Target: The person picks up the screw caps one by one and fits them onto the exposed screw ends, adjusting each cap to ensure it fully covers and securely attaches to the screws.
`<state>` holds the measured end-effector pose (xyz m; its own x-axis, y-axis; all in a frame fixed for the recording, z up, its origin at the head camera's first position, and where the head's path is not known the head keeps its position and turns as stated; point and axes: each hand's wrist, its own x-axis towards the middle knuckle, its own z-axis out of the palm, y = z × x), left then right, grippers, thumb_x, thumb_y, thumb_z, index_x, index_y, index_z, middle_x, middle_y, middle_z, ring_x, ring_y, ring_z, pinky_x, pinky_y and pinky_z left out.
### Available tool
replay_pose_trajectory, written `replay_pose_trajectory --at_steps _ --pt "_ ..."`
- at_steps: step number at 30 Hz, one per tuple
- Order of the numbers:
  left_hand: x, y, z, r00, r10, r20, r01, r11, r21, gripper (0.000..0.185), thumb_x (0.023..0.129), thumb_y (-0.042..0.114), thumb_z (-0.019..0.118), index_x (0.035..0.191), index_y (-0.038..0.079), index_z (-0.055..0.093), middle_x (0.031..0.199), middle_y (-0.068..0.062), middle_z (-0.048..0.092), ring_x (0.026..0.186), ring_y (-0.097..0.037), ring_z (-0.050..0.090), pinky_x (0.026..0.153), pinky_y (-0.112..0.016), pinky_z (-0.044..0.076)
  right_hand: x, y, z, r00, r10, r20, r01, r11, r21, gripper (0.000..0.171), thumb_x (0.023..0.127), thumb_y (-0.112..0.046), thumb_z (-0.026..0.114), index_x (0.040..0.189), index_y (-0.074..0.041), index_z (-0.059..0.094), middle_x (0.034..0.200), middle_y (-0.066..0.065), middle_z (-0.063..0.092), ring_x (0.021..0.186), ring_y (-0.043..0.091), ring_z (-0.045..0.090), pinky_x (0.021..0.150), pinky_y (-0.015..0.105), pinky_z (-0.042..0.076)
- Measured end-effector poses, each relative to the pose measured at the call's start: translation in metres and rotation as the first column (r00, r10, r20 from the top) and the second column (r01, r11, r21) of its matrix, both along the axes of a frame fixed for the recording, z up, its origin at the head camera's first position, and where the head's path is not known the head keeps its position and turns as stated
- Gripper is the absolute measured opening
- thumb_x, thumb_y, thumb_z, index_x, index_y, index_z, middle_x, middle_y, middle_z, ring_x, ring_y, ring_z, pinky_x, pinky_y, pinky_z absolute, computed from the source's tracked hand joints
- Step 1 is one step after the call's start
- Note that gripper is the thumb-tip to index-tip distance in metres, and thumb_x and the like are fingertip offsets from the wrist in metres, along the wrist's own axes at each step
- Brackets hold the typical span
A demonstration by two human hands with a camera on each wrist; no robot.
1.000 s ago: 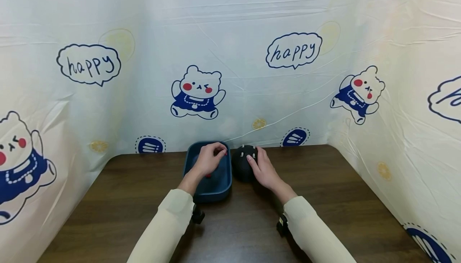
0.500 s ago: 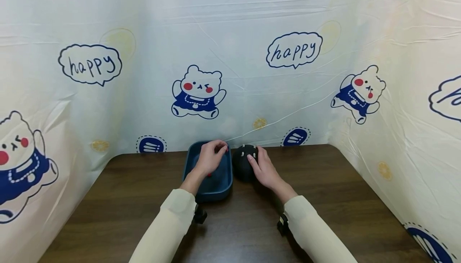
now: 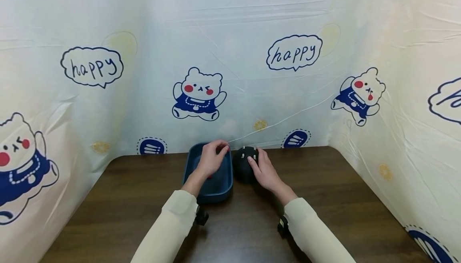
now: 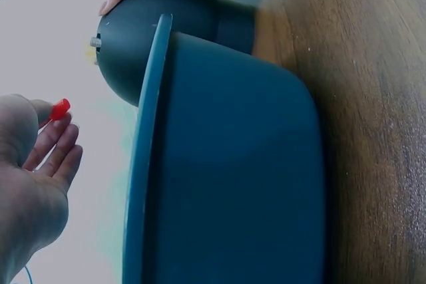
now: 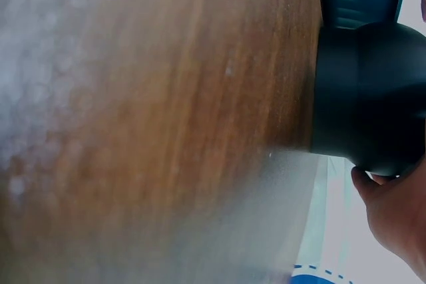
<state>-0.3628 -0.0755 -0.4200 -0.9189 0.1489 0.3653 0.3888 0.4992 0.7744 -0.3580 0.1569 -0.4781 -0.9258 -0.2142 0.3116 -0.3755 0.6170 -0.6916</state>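
My left hand (image 3: pixel 211 158) is raised over the far right part of a blue tray (image 3: pixel 215 195). Between thumb and forefinger it pinches a small red cap-like piece (image 4: pixel 60 109), while its other fingers stay loosely bent. Right beside the tray stands a black dome (image 3: pixel 242 169) on a short round base, with several short threaded metal posts (image 4: pixel 96 42) sticking out of its top. My right hand (image 3: pixel 267 171) grips the dome from the right, thumb on the near side and fingers over the far side. Inside the tray, another small red piece (image 3: pixel 209 177) shows partly behind my left wrist.
Both things stand near the back edge of a dark wooden table (image 3: pixel 237 231). A pale printed curtain (image 3: pixel 237 55) hangs close behind them and along both sides. Each sleeve has a black wrist camera (image 3: pixel 201 216) beneath it.
My left hand has shifted slightly right, toward the dome, with the red piece still pinched. My right hand and the dome stay in place.
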Motion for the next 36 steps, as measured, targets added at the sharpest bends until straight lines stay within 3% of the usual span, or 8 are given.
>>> replay_pose_trajectory --at_steps 13,22,36 --pt "0.000 0.009 0.001 1.000 0.003 0.001 -0.003 1.000 0.012 0.015 0.104 0.018 0.061 0.112 0.016 0.073 0.103 -0.003 0.072 0.095 -0.020 0.061 0.092 -0.039 0.054 0.002 -0.002 0.000 1.000 0.003 -0.027 -0.003 1.000 -0.008 0.068 0.110 -0.046 0.040 0.156 0.002 0.025 0.156 0.025 0.033 0.142 0.038 0.039 0.117 0.055 0.033" --pt "-0.002 0.014 0.002 0.999 0.003 -0.050 -0.002 1.000 0.013 0.014 0.104 0.019 0.061 0.109 0.015 0.074 0.100 0.001 0.072 0.094 -0.018 0.063 0.090 -0.039 0.055 0.001 -0.002 -0.001 1.000 -0.003 -0.025 0.003 1.000 -0.004 0.069 0.109 -0.048 0.040 0.156 0.001 0.025 0.156 0.025 0.033 0.141 0.039 0.040 0.117 0.056 0.033" --pt "-0.008 0.029 0.012 0.994 -0.044 -0.101 0.044 0.999 -0.004 0.013 0.103 0.016 0.062 0.108 0.012 0.074 0.099 -0.001 0.072 0.094 -0.017 0.065 0.089 -0.038 0.055 -0.003 0.000 -0.002 1.000 -0.019 -0.021 0.019 1.000 0.025 0.067 0.110 -0.048 0.039 0.156 -0.001 0.025 0.156 0.023 0.034 0.140 0.037 0.040 0.118 0.052 0.033"
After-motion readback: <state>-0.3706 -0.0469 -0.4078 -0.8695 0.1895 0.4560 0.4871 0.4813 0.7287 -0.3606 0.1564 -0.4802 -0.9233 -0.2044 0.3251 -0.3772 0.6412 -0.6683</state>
